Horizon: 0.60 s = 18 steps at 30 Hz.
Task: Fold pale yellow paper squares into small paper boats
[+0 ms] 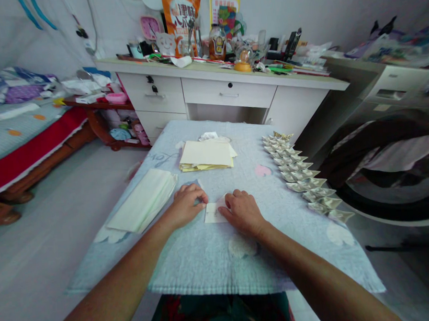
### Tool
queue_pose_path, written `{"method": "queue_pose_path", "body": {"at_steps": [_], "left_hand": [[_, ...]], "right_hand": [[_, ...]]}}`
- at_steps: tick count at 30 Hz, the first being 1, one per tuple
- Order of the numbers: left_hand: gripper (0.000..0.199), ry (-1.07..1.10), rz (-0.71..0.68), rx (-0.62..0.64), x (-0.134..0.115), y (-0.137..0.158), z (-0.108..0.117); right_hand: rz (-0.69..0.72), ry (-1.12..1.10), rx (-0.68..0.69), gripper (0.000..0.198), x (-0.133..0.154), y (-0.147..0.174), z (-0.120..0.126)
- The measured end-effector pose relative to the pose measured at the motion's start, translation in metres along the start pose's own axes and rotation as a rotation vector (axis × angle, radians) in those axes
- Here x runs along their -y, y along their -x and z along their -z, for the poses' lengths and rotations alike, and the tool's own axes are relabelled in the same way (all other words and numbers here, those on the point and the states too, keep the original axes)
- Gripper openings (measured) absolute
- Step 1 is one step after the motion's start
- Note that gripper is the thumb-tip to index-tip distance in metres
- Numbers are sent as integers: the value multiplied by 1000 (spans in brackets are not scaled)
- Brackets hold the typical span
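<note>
A small piece of folded off-white paper (213, 214) lies on the cloth-covered table between my hands. My left hand (188, 204) is closed, with thumb and index finger pinching at the paper's upper left corner. My right hand (244, 212) covers the right part of the paper, its fingers curled and the thumb pressed on it. Just beyond stands a pile of cream paper sheets (207, 152). To the left of my left hand lies a stack of long, pale folded paper (141, 200).
A row of folded paper boats (297, 168) runs along the table's right side. The tablecloth (213, 266) is light blue. Behind is a white desk (228, 90) crowded with small items. A washing machine (383, 89) stands at the right, a bed (26, 127) at the left.
</note>
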<state>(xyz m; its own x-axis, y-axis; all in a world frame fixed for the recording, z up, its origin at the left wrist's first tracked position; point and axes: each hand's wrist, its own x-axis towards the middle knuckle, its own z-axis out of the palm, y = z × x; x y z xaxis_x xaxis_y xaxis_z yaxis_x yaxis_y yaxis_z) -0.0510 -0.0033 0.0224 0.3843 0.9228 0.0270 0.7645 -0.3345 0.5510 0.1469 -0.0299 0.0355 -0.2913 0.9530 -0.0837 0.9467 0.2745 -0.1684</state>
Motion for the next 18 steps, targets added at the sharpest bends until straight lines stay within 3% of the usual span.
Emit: {"method": "queue_pose_path", "body": {"at_steps": [5,9,18], "left_hand": [[14,-50,-40,-123,-5,1,-13],[23,-128,-45,-130,-7,4,-23],[19,-121,2,-90,-7,4,-22]], "right_hand": [[-40,30,-29,38,4,1,-4],[-59,39,-51,34,6,3,-8],[-80,36,-104,35,-10,10,-7]]}}
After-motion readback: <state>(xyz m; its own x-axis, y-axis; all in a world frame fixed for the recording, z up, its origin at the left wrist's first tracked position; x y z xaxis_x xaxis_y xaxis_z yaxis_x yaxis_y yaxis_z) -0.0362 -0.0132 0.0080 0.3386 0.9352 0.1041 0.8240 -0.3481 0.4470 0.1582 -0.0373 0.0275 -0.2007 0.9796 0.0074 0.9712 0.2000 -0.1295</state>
